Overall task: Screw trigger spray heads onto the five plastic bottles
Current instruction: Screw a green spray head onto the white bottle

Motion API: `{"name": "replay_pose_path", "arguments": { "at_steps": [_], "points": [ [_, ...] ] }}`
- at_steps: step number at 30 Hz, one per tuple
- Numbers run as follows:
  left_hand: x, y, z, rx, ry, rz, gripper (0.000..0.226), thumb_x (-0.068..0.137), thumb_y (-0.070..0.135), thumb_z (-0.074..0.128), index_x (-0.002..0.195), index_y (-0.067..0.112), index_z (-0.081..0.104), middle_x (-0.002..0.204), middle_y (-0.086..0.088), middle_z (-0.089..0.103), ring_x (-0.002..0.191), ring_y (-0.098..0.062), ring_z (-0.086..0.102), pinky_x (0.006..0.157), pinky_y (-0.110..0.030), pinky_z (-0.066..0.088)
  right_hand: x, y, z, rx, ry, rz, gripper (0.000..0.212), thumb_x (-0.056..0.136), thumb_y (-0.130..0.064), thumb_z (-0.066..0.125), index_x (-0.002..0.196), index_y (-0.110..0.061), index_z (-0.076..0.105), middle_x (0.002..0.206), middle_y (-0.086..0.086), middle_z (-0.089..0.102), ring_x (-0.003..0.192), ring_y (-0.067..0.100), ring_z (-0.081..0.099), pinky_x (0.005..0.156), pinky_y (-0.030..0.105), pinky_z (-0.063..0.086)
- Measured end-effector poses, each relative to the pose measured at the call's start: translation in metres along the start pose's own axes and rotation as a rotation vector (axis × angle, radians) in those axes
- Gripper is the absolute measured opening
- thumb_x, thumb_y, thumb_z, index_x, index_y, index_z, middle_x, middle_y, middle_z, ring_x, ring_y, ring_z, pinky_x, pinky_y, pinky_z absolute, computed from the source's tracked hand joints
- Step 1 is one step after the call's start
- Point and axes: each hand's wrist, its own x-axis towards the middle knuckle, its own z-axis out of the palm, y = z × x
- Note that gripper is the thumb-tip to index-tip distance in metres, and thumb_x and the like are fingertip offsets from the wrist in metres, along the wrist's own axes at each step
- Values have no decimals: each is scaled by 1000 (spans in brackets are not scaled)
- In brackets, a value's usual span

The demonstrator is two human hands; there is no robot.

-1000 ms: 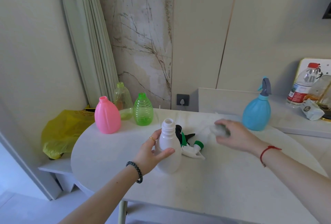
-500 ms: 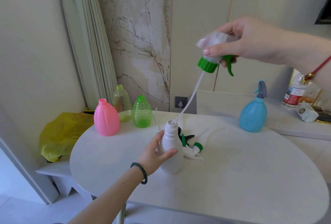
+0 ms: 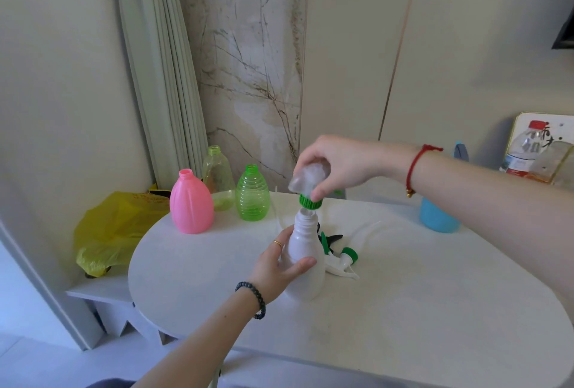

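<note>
- Head view: the left hand [image 3: 275,266] wraps the belly of the white bottle [image 3: 306,263], which stands upright on the white worktop [image 3: 403,319] near its middle; the thumb lies across the front and the fingers curl behind, so this grip is pressed closed on the bottle.
- The right hand [image 3: 338,164] comes in from above and pinches a trigger spray head [image 3: 306,179] with a clear, blurred body; its green threaded collar [image 3: 310,201] sits right at the white bottle's open neck (whether the threads have caught cannot be told).
- Just behind and to the right of the white bottle lie the loose spray heads [image 3: 340,255], a small heap of white, green and black parts touching the worktop.
- At the far left of the worktop stand three open bottles, none with a head: a pink bottle [image 3: 191,204], a pale yellow-clear bottle [image 3: 219,179] behind it, and a ribbed green bottle [image 3: 252,195] beside that.
- A blue bottle [image 3: 438,216] stands on the far right, largely hidden by the right forearm; a grey-blue spray head [image 3: 461,151] shows above the arm (its join to the bottle is hidden).
- A yellow plastic bag [image 3: 111,226] lies on a low shelf left of the worktop.
- A labelled water bottle [image 3: 525,148] stands on the ledge at far right.
</note>
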Motion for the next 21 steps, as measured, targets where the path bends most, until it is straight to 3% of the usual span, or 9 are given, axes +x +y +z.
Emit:
{"name": "replay_pose_path", "arguments": {
  "at_steps": [4,6,8,10,13,15,17,19,21],
  "points": [
    [2,-2,1,4,10,-11,54,74,39,67,115,50,35,119,14,56,111,-5,52,92,-25,45,8,0,15,-91,-73,-29,34,70,-17,75,99,-26,61,81,-9,59,74,19,61,65,31,51],
    [1,-1,1,15,6,-11,51,74,39,67,108,57,34,114,21,55,104,7,52,83,-12,44,9,0,17,-94,-79,-18,32,70,-18,74,96,-29,58,84,-3,62,73,19,64,66,35,54],
    [0,1,1,25,4,-6,49,74,39,67,104,61,34,109,28,53,96,19,49,74,-2,42,9,-1,19,-91,-50,-9,29,68,-20,75,91,-26,59,79,-4,61,63,7,61,59,27,51],
    [-1,2,2,37,10,7,49,75,38,67,103,60,34,107,30,52,92,24,48,70,1,40,11,-3,23,-124,13,41,28,66,-25,74,90,-17,61,79,-2,63,70,14,62,60,32,51],
    [-1,2,3,31,18,15,48,75,36,67,103,58,35,109,25,55,95,17,52,72,-2,41,17,-7,33,-193,50,173,38,69,-30,68,96,-4,62,88,14,70,77,29,67,57,33,54],
    [-1,1,3,35,21,13,48,75,37,67,105,57,35,115,17,57,102,6,53,76,-8,44,18,-11,35,-189,30,238,46,73,-35,68,102,-1,60,88,16,70,66,26,67,44,23,47],
    [0,1,3,35,13,15,47,75,37,66,105,56,36,115,17,57,102,6,54,77,-10,44,16,-14,29,-157,-55,270,57,78,-50,60,107,-1,57,88,13,66,56,20,59,38,18,42],
    [-1,2,2,32,1,20,45,76,36,66,104,56,37,110,24,56,95,17,53,73,-4,43,13,-12,22,-46,-116,285,59,88,-53,41,113,-2,56,102,17,64,70,20,56,54,21,45],
    [-2,4,2,28,-5,17,44,76,36,66,102,58,37,107,26,55,91,21,52,71,-1,41,8,-2,12,229,-48,316,40,96,-33,33,124,-9,51,117,19,60,81,20,56,63,27,48]
  ]
}}
